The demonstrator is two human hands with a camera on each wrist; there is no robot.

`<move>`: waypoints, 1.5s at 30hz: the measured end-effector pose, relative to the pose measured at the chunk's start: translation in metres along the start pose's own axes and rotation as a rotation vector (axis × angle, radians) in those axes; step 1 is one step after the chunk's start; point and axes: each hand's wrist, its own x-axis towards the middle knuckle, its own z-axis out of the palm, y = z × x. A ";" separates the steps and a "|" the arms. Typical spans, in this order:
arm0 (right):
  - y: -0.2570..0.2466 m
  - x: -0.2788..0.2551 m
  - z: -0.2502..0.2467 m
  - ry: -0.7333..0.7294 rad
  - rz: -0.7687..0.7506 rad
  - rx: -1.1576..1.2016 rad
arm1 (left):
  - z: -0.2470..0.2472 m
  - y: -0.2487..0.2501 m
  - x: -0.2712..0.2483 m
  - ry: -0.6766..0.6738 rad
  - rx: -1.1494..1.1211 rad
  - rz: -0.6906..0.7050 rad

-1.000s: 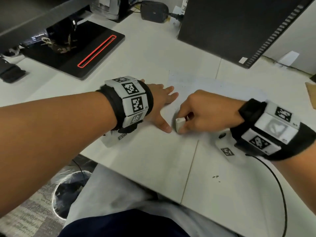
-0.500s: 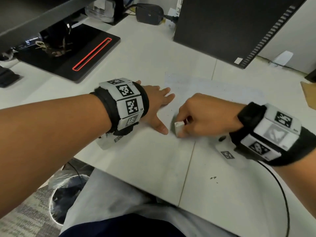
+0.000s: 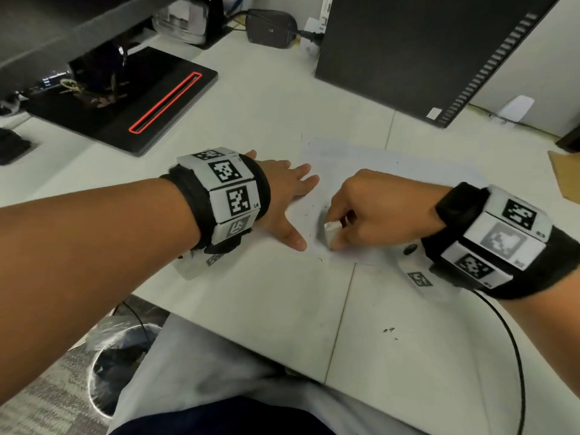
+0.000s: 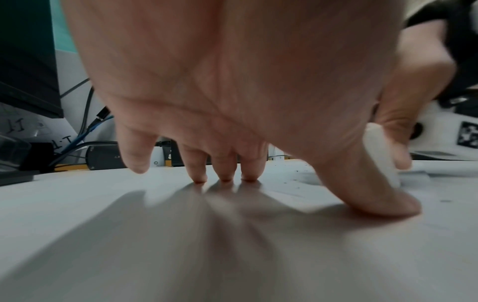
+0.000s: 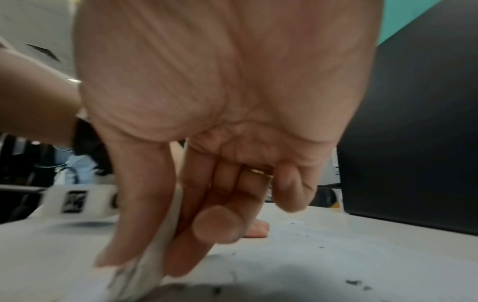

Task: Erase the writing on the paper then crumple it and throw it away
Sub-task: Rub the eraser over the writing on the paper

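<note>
A: Biggest first, with counts?
B: One desk (image 3: pixel 266 309), white, seam down the middle. One PC tower (image 3: pixel 408 48) at the back right, one black stand (image 3: pixel 103 114) with a red-outlined slot at the back left, one power brick (image 3: pixel 270 28) behind.

A: Paper?
B: One sheet of paper (image 3: pixel 392 158), flat on the desk between the hands, well in front of the tower. Can't make out any writing; dark crumbs are scattered on it.

A: Hands?
B: Two. Left hand (image 3: pixel 282 196) lies flat, fingers (image 4: pixel 225 169) straight and slightly apart, tips and thumb pressing the sheet's left edge. Right hand (image 3: pixel 370 211) has thumb and fingers clamped on one white eraser (image 3: pixel 331 232), its end down on the paper near the bottom edge. The right wrist view shows the eraser (image 5: pixel 155 255) pinched, other fingers curled in.

A: Containers?
B: One bin (image 3: pixel 116 359) on the floor at lower left, under the desk edge, with a plastic liner. Contents too dark to tell. The left forearm partly blocks it.
</note>
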 end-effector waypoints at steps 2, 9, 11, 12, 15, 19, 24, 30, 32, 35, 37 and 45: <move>0.007 0.015 -0.010 0.080 0.053 0.010 | -0.001 0.000 -0.002 -0.003 0.000 0.002; 0.009 0.018 -0.007 0.180 0.066 -0.072 | -0.001 0.000 0.002 -0.008 0.002 -0.002; 0.000 0.000 0.005 0.086 0.009 -0.060 | 0.000 0.000 0.000 0.000 -0.004 -0.001; -0.003 -0.006 0.007 0.039 -0.007 -0.038 | 0.000 0.000 -0.001 0.003 -0.008 -0.001; 0.001 0.000 -0.001 0.017 -0.002 0.003 | 0.000 0.001 -0.001 0.010 -0.018 -0.004; 0.015 0.031 -0.016 0.247 0.087 -0.068 | 0.000 0.001 0.001 0.003 0.000 -0.007; -0.011 0.013 0.006 0.166 -0.072 -0.134 | 0.001 -0.001 0.000 0.026 -0.032 0.016; -0.008 0.022 -0.008 0.090 -0.066 -0.057 | 0.003 -0.002 0.002 0.036 -0.045 0.029; 0.003 0.036 -0.018 0.201 0.022 -0.071 | 0.002 -0.002 0.002 0.029 -0.033 0.028; 0.005 0.036 -0.015 0.250 0.045 -0.127 | 0.001 0.000 0.001 0.017 -0.018 0.011; -0.003 0.020 -0.002 0.188 -0.027 -0.138 | 0.001 0.000 0.001 0.015 -0.013 0.007; -0.002 0.016 -0.013 0.086 0.000 -0.111 | 0.002 0.000 0.002 0.008 -0.002 0.002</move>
